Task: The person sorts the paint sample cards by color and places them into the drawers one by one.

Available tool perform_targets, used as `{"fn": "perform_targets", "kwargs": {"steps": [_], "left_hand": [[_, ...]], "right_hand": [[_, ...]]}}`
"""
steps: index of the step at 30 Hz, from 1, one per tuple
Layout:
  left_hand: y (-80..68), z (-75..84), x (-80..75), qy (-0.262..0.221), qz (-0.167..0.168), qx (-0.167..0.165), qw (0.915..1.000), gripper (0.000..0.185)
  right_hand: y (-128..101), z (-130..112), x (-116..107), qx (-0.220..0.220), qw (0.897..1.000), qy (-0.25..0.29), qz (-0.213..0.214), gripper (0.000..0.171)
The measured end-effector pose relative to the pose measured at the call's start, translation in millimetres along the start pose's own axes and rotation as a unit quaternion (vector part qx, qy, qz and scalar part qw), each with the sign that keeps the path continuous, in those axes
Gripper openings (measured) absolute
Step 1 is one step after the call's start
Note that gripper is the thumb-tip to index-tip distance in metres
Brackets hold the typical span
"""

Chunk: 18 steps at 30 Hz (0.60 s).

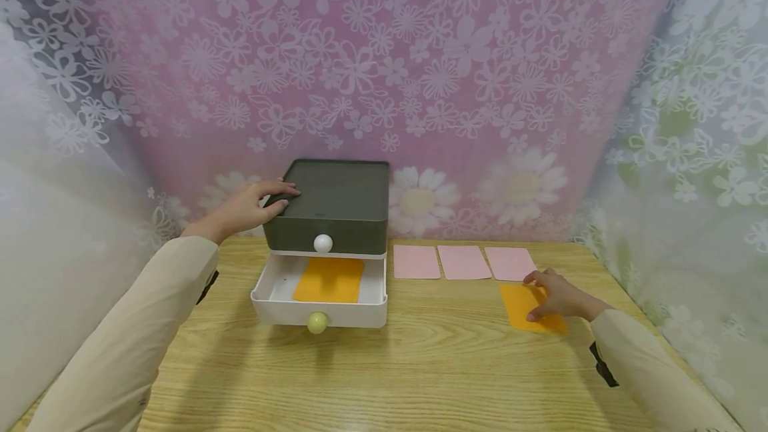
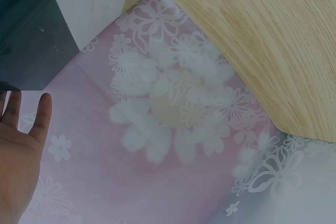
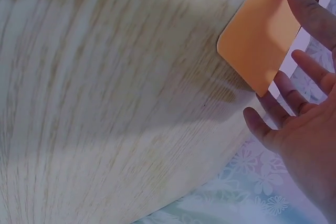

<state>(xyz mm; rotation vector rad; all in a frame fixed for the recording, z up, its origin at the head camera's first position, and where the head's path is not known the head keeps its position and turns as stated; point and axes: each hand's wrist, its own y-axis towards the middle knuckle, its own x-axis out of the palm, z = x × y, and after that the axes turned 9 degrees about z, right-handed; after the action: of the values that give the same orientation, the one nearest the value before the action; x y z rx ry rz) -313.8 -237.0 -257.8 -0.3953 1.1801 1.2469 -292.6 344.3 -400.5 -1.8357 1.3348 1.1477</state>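
A two-tier drawer box with a dark grey-green upper unit (image 1: 336, 192) stands on the table, its white lower drawer (image 1: 261, 312) pulled out. Inside that drawer lies an orange card (image 1: 330, 279). My left hand (image 1: 246, 209) rests on the upper unit's left edge, fingers on its top; in the left wrist view the hand (image 2: 21, 145) shows beside the dark casing. On the right, my right hand (image 1: 558, 295) holds a second orange card (image 1: 516, 309) at the table, thumb across its face. In the right wrist view this card (image 3: 262, 35) has the other fingers along its edge.
Three pink cards (image 1: 416, 262) lie in a row right of the box. A white knob (image 1: 323, 243) sits on the upper unit, a yellow-green knob (image 1: 317, 323) on the pulled-out drawer. Flowered cloth (image 1: 390, 85) hangs behind and at both sides of the wooden table (image 1: 420, 372).
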Motion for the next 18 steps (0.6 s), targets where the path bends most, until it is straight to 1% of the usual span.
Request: {"fn": "perform_targets", "kwargs": {"steps": [4,7,9,12,14,18], "left_hand": [[0.3,0.3,-0.3,0.0,0.003,0.003,1.0,0.035],[0.6,0.8,-0.5,0.001,0.004,0.005,1.0,0.035],[0.6,1.4,-0.6,0.003,0.003,0.006,1.0,0.035],[0.4,1.4,-0.8,0.005,0.001,0.006,1.0,0.035],[0.1,1.6,-1.1,0.005,-0.001,0.005,1.0,0.035],[0.1,0.1,-0.3,0.007,-0.006,0.003,1.0,0.036]], "right_hand": [[1,-1,-1,0.012,1.0,-0.006,0.008,0.069],[2,0,-2,0.01,1.0,-0.015,0.018,0.062],[2,0,-4,-0.004,1.0,-0.017,0.026,0.053],[2,1,-8,-0.04,0.999,-0.014,0.03,0.037],[2,0,-12,-0.059,0.998,-0.004,0.015,0.029],[3,0,-19,-0.068,0.997,0.02,-0.044,0.021]]}}
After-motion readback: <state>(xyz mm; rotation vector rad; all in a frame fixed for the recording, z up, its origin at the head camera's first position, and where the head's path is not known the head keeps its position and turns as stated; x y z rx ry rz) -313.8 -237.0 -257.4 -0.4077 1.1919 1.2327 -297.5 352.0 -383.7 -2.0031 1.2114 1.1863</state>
